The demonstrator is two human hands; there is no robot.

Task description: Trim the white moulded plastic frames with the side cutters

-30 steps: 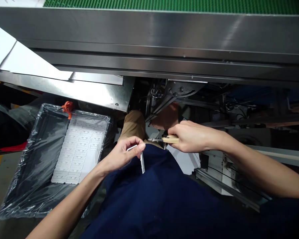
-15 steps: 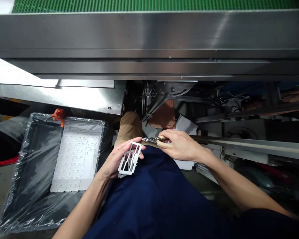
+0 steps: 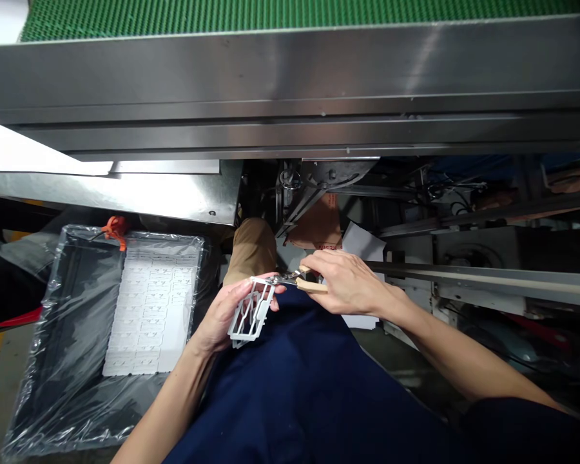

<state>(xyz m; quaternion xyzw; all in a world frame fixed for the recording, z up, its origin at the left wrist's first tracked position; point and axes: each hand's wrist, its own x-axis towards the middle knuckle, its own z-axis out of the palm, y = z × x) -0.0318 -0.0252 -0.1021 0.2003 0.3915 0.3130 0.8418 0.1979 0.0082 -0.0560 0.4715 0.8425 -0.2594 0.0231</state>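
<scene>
My left hand [image 3: 225,316] grips a white moulded plastic frame [image 3: 251,310] over my lap, its flat face turned up. My right hand [image 3: 350,283] is closed on the tan handles of small metal cutters [image 3: 297,279]. The cutters' tip touches the frame's top right corner. Both hands are over my dark blue apron [image 3: 309,386], below the steel edge of a conveyor.
A black bin lined with clear plastic [image 3: 72,361] stands at my left, with rows of white plastic parts [image 3: 149,309] laid flat in it. A steel conveyor frame [image 3: 290,71] with a green belt [image 3: 270,13] spans the top. Machine parts and rails fill the right.
My left hand turned the white frame from edge-on to face-up. My right hand brought the cutters leftward onto the frame's corner.
</scene>
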